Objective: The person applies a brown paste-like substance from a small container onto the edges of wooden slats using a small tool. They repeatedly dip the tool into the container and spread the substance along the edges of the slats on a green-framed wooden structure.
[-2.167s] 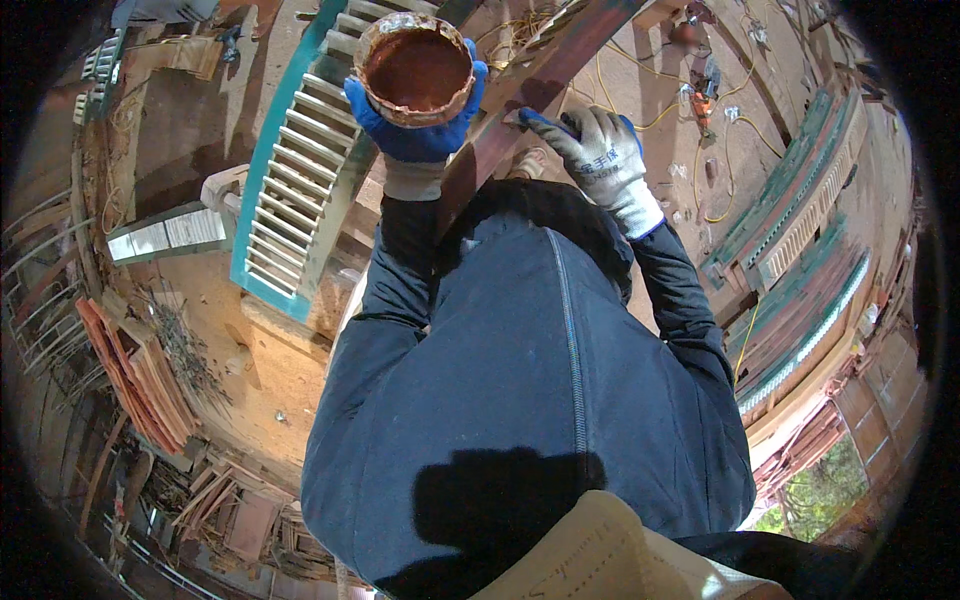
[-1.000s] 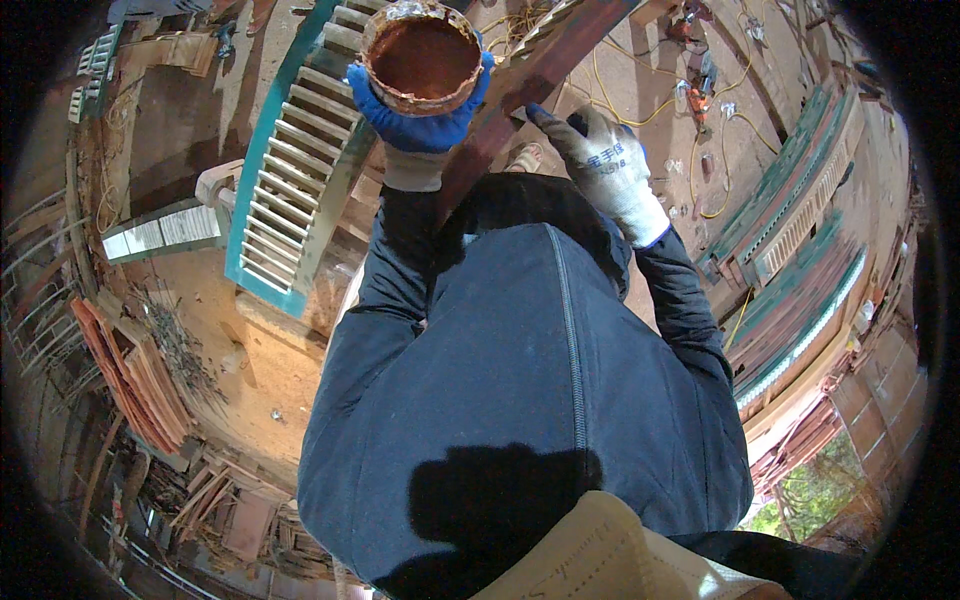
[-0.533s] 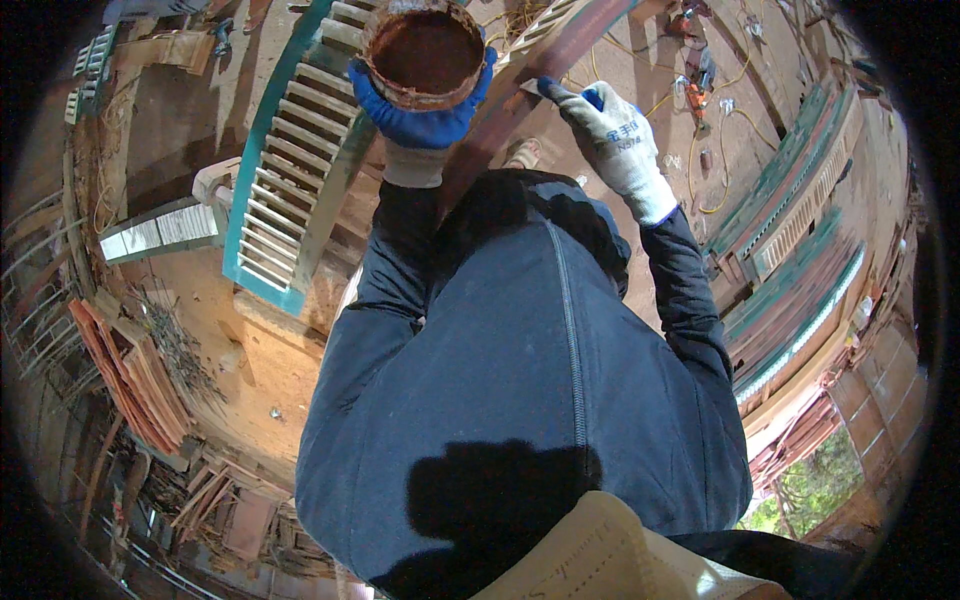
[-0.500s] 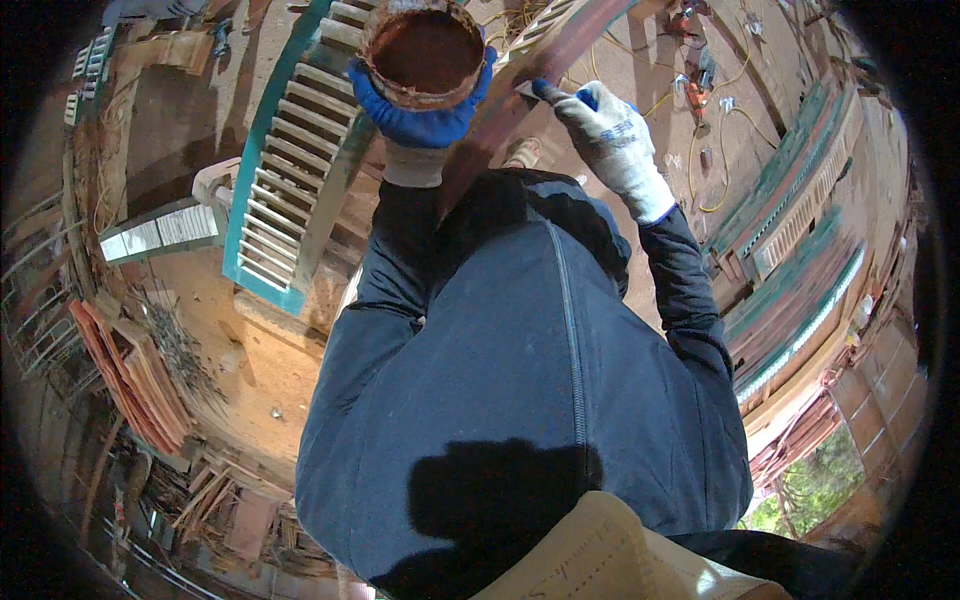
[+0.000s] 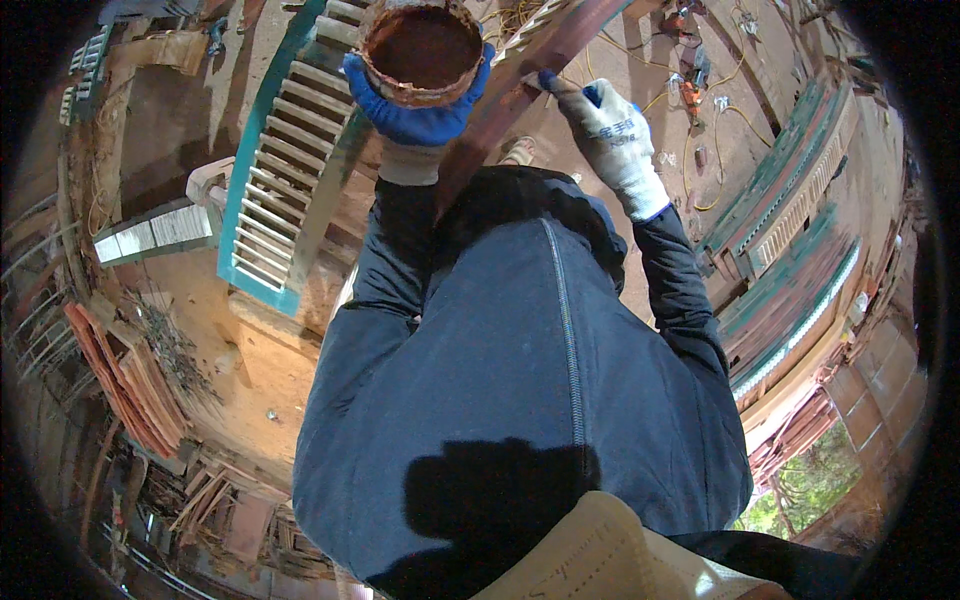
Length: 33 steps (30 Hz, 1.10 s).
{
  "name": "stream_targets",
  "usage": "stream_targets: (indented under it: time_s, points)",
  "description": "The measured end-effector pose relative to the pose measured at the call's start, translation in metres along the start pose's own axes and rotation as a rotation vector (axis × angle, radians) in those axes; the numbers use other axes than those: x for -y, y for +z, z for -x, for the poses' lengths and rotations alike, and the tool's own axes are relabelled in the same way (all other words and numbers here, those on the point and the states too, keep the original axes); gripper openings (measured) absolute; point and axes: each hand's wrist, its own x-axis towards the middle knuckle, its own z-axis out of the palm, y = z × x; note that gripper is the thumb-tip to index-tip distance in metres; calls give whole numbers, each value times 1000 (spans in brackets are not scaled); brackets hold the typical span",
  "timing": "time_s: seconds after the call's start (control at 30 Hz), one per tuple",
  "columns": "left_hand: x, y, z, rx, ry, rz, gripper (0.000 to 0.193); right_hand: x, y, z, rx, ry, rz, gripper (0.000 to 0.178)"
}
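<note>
A round, crusted pot point(image 5: 420, 99) with reddish-brown matter point(image 5: 424, 48) inside sits at the far edge of view, just left of the dark red beam point(image 5: 502, 112), its far rim now cut off by the edge of view. The left hand point(image 5: 418, 122) cups it from the near side, as before. What has shifted is the right hand point(image 5: 612, 140): gripping a small flat blade point(image 5: 531, 79), it has gone a little farther along the beam, away from the body. The blade is at the beam's right side; whether it touches cannot be told. This suggests the work is progressing along the beam in small advances, with the pot kept close by. To the left stands a teal-framed slatted panel point(image 5: 285, 190); stacked panels point(image 5: 785, 290) lie to the right, and an orange tool point(image 5: 692, 93) rests farther off.
</note>
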Motion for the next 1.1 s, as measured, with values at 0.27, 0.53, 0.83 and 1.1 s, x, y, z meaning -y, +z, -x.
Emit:
stream_targets:
  time_s: [0.27, 0.53, 0.83, 1.1]
  points:
    - [0, -4, -1, 18, -48, 59, 88, 14, 3, 5, 83, 56, -13, 63]
    - [0, -1, 0, 5, -101, 78, 93, 15, 2, 3, -17, 46, 12, 60]
    - [7, -5, 0, -107, 342, -494, 65, 17, -12, 6, -6, 10, -55, 56]
    - [3, -2, -1, -125, 202, -340, 65, 19, -25, 6, 88, -38, -107, 46]
